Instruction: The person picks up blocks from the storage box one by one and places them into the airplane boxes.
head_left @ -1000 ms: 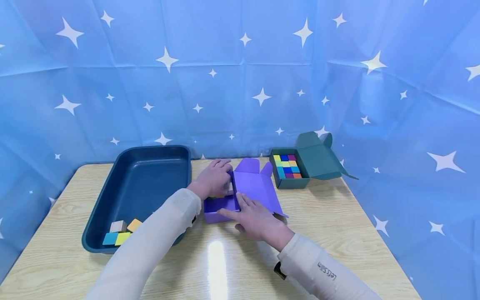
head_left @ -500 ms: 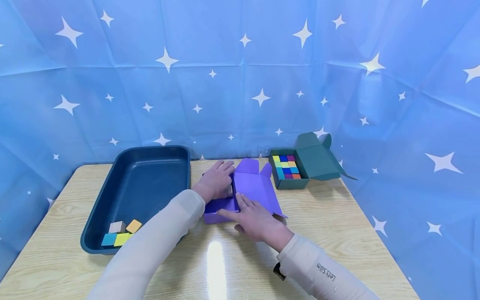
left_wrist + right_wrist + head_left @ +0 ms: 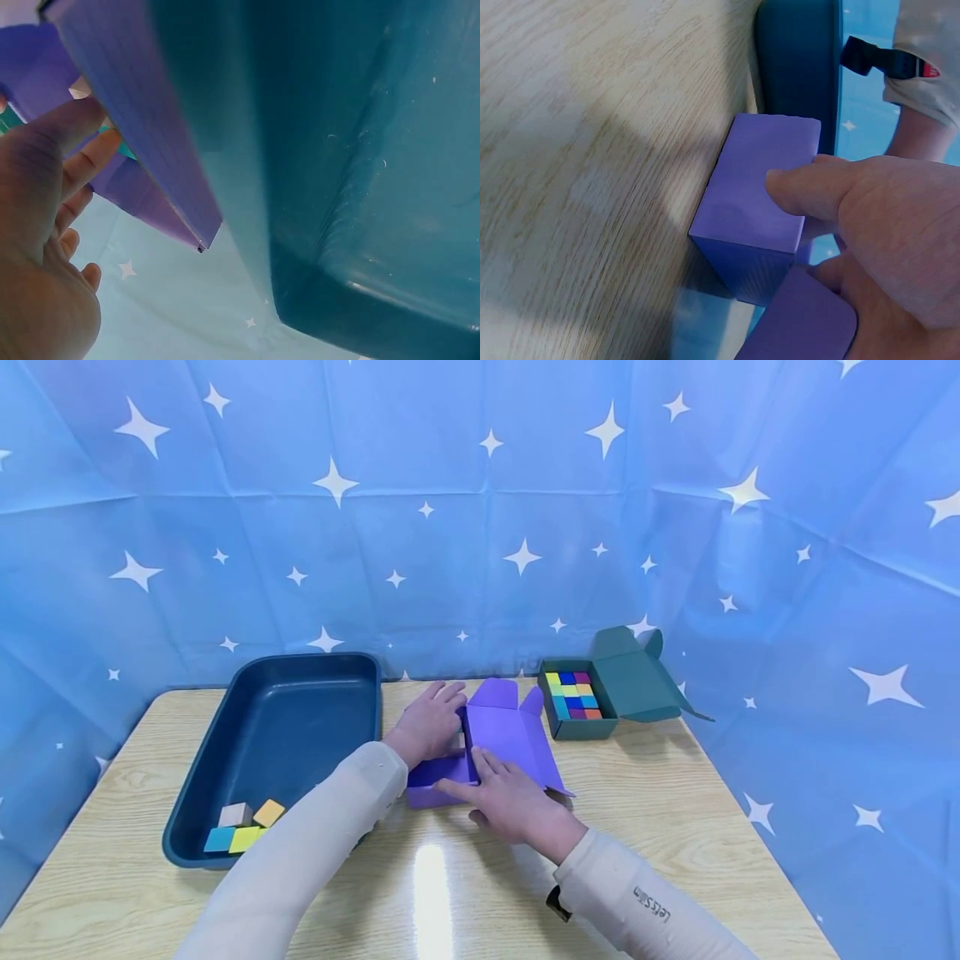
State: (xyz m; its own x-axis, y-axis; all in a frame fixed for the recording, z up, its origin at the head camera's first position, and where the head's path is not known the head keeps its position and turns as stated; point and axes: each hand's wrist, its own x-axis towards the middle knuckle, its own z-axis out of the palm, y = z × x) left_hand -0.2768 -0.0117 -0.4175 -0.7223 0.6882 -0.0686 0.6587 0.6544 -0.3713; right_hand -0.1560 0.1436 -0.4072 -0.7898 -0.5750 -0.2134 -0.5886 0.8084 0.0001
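Observation:
In the head view my left hand reaches down into a purple box. Its fingers are around a pale wooden block, partly covered by the hand. The left wrist view has thumb and fingers over the box wall, with the wooden block by the thumb and a bit of teal below. My right hand holds the box's front right corner. In the right wrist view its thumb lies on the outer front wall, the fingers behind it. The box's lid lies folded out to the right.
To the left, a dark blue tray holds several blocks near its front, partly behind the left sleeve. At the back right stands an opened green box filled with coloured blocks. A starry blue curtain hangs behind the wooden table.
My left hand has shifted slightly inside the purple box; the pale block was more hidden half a second ago and shows again, slightly nearer the front. The right hand stays in place.

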